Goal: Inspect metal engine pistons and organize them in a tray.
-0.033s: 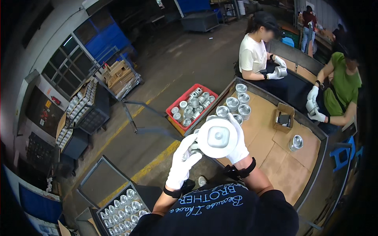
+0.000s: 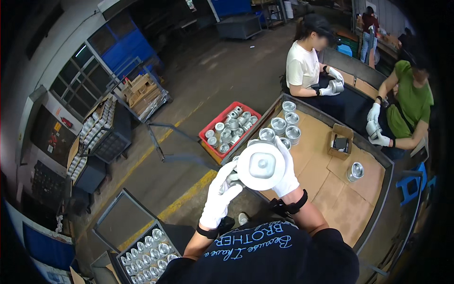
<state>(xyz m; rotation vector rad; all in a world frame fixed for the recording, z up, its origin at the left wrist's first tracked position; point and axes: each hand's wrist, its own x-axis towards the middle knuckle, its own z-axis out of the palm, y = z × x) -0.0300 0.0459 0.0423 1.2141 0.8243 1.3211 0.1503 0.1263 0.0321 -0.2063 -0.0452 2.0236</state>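
In front of my chest I hold up a silvery metal piston [image 2: 261, 165], its round crown with a squarish recess facing me. My gloved right hand [image 2: 286, 177] grips it along the right side. My gloved left hand [image 2: 220, 193] is closed at its left edge, fingers curled around a grey metal part that joins the piston's underside or lies against it; I cannot tell which. Just beyond the held piston, several pistons [image 2: 279, 125] stand on the cardboard-lined table [image 2: 321, 161]. Most of the piston's lower body is hidden behind its crown.
Left of the table sits a red crate [image 2: 230, 128] of loose pistons. A small cardboard box [image 2: 340, 141] and a lone piston [image 2: 355, 172] are on the table. Lower left stands a cart of pistons [image 2: 149, 253]. Across the table two people [image 2: 303, 66] handle pistons. A blue stool [image 2: 410, 184] is at right.
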